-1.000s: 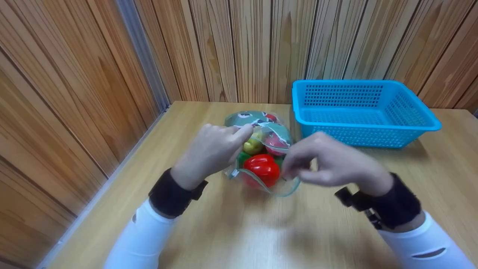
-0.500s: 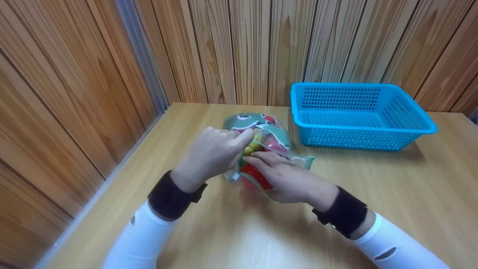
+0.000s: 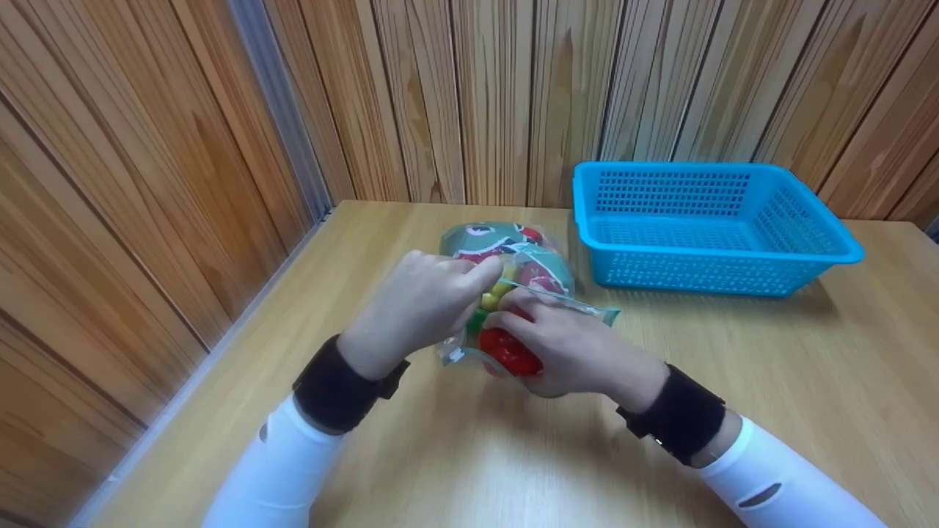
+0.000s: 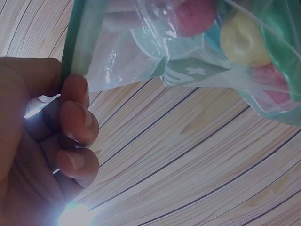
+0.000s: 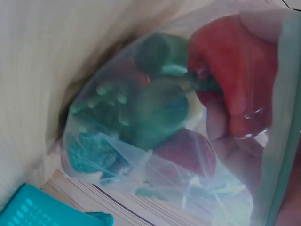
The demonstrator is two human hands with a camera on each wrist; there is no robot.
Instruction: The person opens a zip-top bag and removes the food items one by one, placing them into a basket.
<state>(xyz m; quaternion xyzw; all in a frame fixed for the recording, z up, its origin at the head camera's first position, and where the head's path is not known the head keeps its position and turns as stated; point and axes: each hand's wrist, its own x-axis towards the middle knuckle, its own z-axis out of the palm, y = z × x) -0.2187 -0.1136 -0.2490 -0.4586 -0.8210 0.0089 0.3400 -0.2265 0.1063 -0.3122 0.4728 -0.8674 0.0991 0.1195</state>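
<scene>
A clear zip bag (image 3: 539, 260) with a printed front lies on the table, filled with colourful toy fruit and vegetables. With its thumb and fingers my left hand (image 3: 414, 301) pinches the bag's green-edged mouth, as the left wrist view shows; its other fingers curl loosely. Inside the mouth, my right hand (image 3: 572, 348) curls its fingers round a red bell pepper (image 5: 254, 70) with a green stem. Yellow (image 4: 242, 40) and pink (image 4: 195, 18) round pieces show through the plastic in the left wrist view. Green pieces (image 5: 162, 52) lie near the pepper in the right wrist view.
A blue plastic basket (image 3: 711, 253) with perforated walls stands at the table's back right, beside the bag. Wood-panelled walls (image 3: 499, 103) rise behind and to the left of the wooden table (image 3: 733, 381).
My right hand has moved left and into the bag's mouth, over the red bell pepper, and its fingers have closed round it. The left hand stays at the bag's edge.
</scene>
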